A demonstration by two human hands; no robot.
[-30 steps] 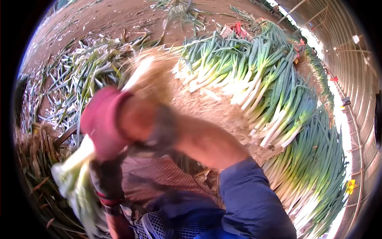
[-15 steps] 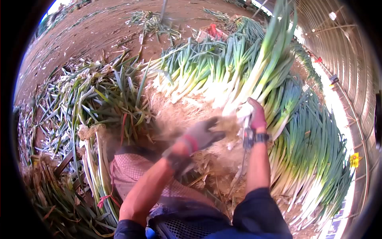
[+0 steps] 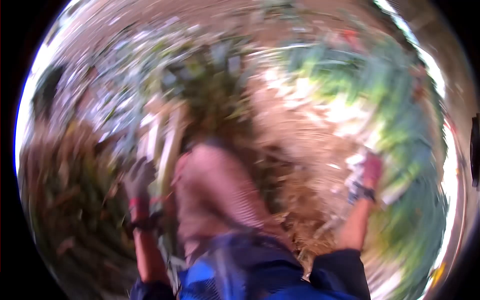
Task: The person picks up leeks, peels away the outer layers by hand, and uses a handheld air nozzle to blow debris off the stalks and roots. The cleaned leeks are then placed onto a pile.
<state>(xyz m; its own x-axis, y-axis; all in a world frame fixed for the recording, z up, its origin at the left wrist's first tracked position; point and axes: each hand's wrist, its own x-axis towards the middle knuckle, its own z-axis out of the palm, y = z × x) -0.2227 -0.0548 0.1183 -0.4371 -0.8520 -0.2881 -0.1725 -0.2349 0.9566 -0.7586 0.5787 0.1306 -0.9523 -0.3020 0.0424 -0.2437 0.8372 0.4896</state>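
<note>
Motion smears the whole head view. My left hand [image 3: 140, 182], in a grey glove with a red cuff, is beside thick pale leek-like stalks [image 3: 171, 145] at my leg. Whether its fingers touch or grip them is too blurred to tell. At the right, my right hand [image 3: 369, 172], in a reddish glove, is close to the white ends of laid-out green onions [image 3: 345, 80]. A dark band and a small greyish device [image 3: 359, 190] sit at that wrist. Its fingers are too smeared to show a grip.
Cut leaves and trimmings [image 3: 205, 70] are heaped ahead, with more dark leaves [image 3: 65, 200] at the left. My leg in pink checked cloth [image 3: 215, 175] is between my hands. Brown straw-like debris [image 3: 305, 210] covers the ground on its right.
My left hand has moved from the middle to the stalks at the left. The view has swung left, so the onion rows appear farther right. The tall onions by my right hand no longer stand out.
</note>
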